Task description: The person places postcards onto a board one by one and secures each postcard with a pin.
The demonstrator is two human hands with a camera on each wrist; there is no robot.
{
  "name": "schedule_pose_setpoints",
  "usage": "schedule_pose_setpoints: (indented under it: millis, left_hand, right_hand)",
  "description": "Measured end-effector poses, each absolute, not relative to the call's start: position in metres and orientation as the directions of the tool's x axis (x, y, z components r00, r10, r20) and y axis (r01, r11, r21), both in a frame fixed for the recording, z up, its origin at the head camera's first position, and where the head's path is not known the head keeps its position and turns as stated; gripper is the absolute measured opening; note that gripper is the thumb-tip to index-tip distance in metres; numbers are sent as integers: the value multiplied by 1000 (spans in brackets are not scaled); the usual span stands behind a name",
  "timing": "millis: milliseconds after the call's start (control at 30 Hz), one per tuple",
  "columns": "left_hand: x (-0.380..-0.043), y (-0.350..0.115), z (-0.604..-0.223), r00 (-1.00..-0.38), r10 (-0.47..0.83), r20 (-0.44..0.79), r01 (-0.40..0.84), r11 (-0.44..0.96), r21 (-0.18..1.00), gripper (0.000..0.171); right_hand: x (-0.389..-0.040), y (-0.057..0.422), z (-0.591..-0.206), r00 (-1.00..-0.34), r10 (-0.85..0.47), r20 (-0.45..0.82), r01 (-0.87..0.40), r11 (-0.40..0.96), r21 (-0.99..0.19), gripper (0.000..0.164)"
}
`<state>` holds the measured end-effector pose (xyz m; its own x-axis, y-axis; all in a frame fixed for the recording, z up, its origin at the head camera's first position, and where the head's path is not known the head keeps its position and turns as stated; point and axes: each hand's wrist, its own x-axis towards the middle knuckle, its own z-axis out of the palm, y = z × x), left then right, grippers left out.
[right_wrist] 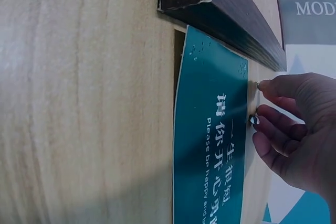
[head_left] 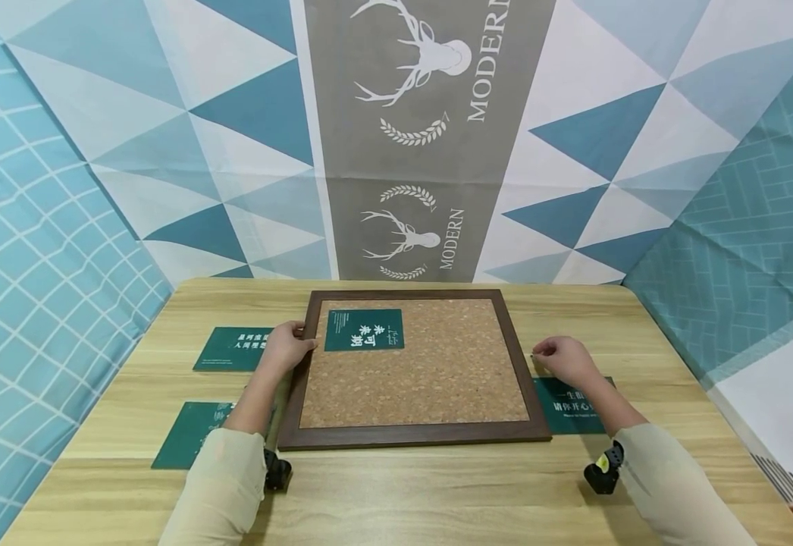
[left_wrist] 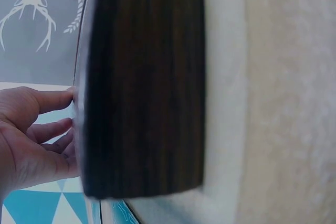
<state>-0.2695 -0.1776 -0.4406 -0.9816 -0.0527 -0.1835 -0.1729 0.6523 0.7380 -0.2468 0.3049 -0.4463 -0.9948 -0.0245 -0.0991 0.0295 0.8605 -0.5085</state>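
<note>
A cork board [head_left: 424,387] in a dark brown wooden frame lies on the table. My left hand [head_left: 287,346] holds its left edge, thumb over the frame; in the left wrist view the frame [left_wrist: 147,87] hides the fingertips. A green card [head_left: 365,330] with white characters lies on the cork, upper left. Just right of the frame, my right hand [head_left: 563,359] has bent fingers and pinches a tiny shiny piece [right_wrist: 258,85] at the thumb tip. Another small metallic round piece [right_wrist: 253,120] shows at its fingers. Close below that hand lies another green card [right_wrist: 212,129].
To the left of the board, two more green cards lie on the wooden table, an upper card [head_left: 222,350] and a lower card [head_left: 181,436], partly covered by the left arm. A patterned cloth [head_left: 410,152] with deer heads hangs behind the table.
</note>
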Motion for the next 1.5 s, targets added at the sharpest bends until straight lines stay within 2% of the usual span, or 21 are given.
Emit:
schedule_pose_setpoints:
  millis: [733, 1033, 1233, 1500]
  left_hand:
    - [-271, -177, -444, -982, -61, -178, -174, 652, 738, 57]
    - [-272, -178, -444, -982, -60, -179, -174, 651, 738, 58]
    - [-272, -177, -443, -982, -62, -179, -176, 647, 742, 58]
    - [-272, -178, -443, -981, -60, -183, -178, 649, 740, 58]
  right_hand:
    - [-247, 300, -440, -993, -102, -64, -66, 905, -421, 21]
    - [-246, 300, -439, -993, -81, -88, -39, 916, -399, 22]
    - [-248, 301, -439, -997, -63, -54, -38, 922, -385, 23]
    - [-250, 300, -435, -1000, -30, -10, -23, 902, -432, 24]
